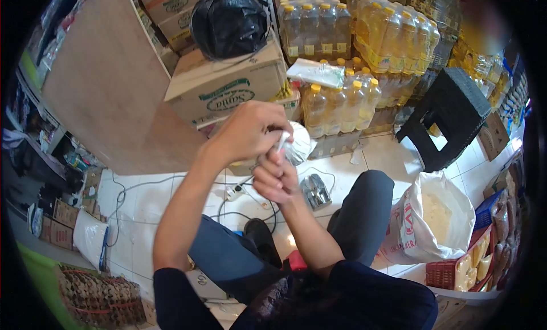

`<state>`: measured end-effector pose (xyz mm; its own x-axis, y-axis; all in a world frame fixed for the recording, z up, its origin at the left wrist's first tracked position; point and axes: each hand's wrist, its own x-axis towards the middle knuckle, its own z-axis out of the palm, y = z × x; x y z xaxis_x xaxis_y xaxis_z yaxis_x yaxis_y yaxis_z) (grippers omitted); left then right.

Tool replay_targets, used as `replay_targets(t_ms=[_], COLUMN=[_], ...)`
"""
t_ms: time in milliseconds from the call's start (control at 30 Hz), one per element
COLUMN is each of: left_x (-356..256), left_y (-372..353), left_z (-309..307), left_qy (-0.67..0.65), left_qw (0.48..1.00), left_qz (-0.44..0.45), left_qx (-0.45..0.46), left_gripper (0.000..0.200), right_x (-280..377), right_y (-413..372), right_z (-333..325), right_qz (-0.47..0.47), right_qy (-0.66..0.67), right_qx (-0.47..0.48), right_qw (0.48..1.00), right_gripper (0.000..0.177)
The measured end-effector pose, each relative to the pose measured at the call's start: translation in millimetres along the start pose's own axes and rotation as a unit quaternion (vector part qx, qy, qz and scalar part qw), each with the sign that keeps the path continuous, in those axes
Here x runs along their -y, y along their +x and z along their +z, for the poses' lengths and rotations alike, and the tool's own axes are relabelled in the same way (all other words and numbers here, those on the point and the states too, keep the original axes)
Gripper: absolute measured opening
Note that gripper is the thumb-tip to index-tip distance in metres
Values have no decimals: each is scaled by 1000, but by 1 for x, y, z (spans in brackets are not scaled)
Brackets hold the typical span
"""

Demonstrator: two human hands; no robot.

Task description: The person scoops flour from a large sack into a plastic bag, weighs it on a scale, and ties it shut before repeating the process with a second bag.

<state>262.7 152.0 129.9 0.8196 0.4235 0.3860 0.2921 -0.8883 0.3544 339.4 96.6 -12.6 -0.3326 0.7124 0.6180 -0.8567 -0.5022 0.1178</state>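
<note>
A small plastic bag with whitish contents [301, 143] hangs at the hands, partly hidden behind them. Its twisted white neck [282, 139] runs between my fingers. My left hand [250, 130] is closed from above, its thumb and fingertips pinching the neck. Just below, my right hand [276, 176] has its fingers curled, with the index finger and thumb against the same twisted plastic. What lies inside the bag is too blurred to name.
A large open white sack [410, 239] of pale grains stands by my right knee, near a black stool [447, 116]. Ahead are a Sania carton [228, 90] and packs of oil bottles [342, 105]. Cables [154, 183] and a metallic device [315, 192] lie on the tiles.
</note>
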Motion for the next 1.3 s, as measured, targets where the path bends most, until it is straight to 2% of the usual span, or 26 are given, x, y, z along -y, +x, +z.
replay_targets(t_ms=[33,67,100,200,267,400,467,500,600,633,733,767,900,1000,1033,1133,1167,1267,1300], left_x=[-27,-48,-62,-79,-61,-26,-30,-33,-38,-38,-23,-18,10,57,68,86,90,95,99], left_y=[-5,-15,-26,-59,-75,-83,-75,-74,-78,-84,-105,-108,-123,-140,-144,-150,-152,-159,-164], left_z=[-19,-31,-41,-63,-69,-60,-55,-48,-17,-6,30,38,70,124,143,192,209,249,263], left_qy=[41,60,79,10,-28,-149,-146,-148,-121,-94,-159,-149,-139,-192,-197,-222,-231,-269,-286], left_qw=[999,997,995,995,989,955,959,960,978,980,948,946,927,906,893,870,860,834,821], left_qz=[21,42,64,-5,-38,-133,-155,-168,-133,-143,-227,-242,-303,-318,-348,-397,-411,-444,-460], left_qx=[1,-12,-24,-104,-142,-218,-188,-169,-109,-101,-156,-155,-170,-202,-207,-191,-194,-187,-179], left_gripper=[10,10,11,14,15,12,10,10,8,9,11,11,12,13,13,11,11,11,11], right_x=[3,7,3,2,0,17,38,41,59,58,52,51,54,65,70,84,86,90,90], right_y=[13,26,39,74,84,105,109,102,69,56,33,28,10,-8,-18,-52,-63,-89,-98], right_z=[1,2,3,16,27,47,58,63,73,68,47,35,-9,-38,-51,-87,-93,-110,-118], right_qz=[82,160,226,289,291,263,264,273,339,313,281,255,256,274,256,237,227,284,290], right_qy=[-112,-224,-210,-263,-318,-504,-607,-627,-720,-768,-798,-811,-831,-857,-880,-906,-910,-890,-894], right_qx=[61,121,207,314,321,262,201,170,155,151,110,107,23,-22,-30,-45,-64,-153,-164], right_qw=[988,954,928,865,843,780,722,709,585,538,522,515,493,437,399,347,340,323,300], right_gripper=[26,36,44,41,39,36,34,30,23,16,14,15,16,18,20,20,21,16,15])
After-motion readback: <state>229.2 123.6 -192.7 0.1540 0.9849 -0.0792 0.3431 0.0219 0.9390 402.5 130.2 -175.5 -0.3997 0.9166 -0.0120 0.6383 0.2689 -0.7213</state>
